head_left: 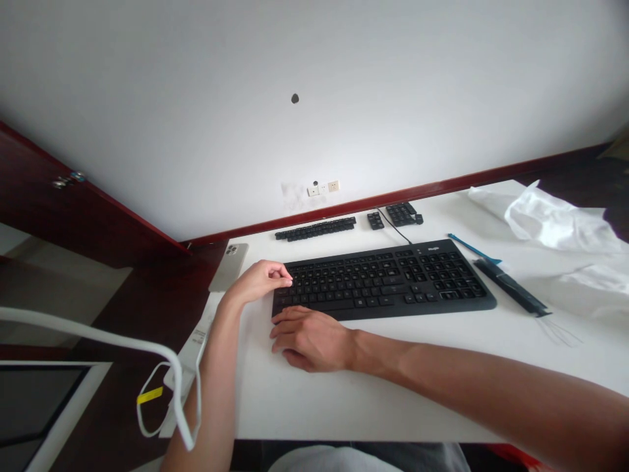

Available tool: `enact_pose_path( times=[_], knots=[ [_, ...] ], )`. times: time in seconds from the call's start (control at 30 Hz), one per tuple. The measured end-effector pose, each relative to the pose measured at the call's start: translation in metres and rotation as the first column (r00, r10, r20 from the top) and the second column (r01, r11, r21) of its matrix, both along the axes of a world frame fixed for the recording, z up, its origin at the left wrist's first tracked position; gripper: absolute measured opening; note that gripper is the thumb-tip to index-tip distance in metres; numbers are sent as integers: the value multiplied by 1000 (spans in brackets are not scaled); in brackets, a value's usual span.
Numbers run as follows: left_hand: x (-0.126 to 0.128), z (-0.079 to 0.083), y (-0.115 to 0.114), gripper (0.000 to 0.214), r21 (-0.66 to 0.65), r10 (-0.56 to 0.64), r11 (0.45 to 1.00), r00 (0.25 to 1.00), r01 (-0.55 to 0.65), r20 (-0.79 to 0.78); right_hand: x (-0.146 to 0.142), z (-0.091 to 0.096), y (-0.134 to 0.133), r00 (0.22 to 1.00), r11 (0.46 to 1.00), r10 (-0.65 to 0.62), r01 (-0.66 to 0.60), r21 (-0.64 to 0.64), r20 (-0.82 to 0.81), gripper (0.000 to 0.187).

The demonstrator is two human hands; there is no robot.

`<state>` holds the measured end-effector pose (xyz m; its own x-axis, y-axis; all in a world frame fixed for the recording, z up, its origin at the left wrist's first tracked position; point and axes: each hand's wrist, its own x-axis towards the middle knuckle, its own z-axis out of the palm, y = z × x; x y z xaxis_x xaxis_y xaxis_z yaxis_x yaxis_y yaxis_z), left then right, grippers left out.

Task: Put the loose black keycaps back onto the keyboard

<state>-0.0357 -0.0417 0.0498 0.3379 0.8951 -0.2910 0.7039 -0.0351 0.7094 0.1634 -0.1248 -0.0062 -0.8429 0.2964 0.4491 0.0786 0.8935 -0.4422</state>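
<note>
Keys [330, 288] are apparently being worked at nine o'clock on the keyboard [388, 280], left hand [263, 275] pinched, contents unclear; steadying by the loosely spread right hand [314, 337] seems required.

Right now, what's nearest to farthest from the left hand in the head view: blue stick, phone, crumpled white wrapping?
1. Phone, just left of the left hand.
2. Blue stick, by the right end of the keyboard.
3. Crumpled white wrapping, far right.
</note>
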Motion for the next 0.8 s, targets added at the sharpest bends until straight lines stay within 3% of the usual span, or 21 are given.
enact_pose_path(
  times=[0.3, 0.8],
  knots=[
    [8, 13, -8, 30, 149, -1, 988, 974, 36, -228, 0, 1, 0, 1000, 1000, -1, 1, 0, 7, 23],
    [15, 17, -12, 28, 186, -21, 980, 958, 77, -286, 0, 0, 0, 1000, 1000, -3, 3, 14, 6, 21]
  ],
)
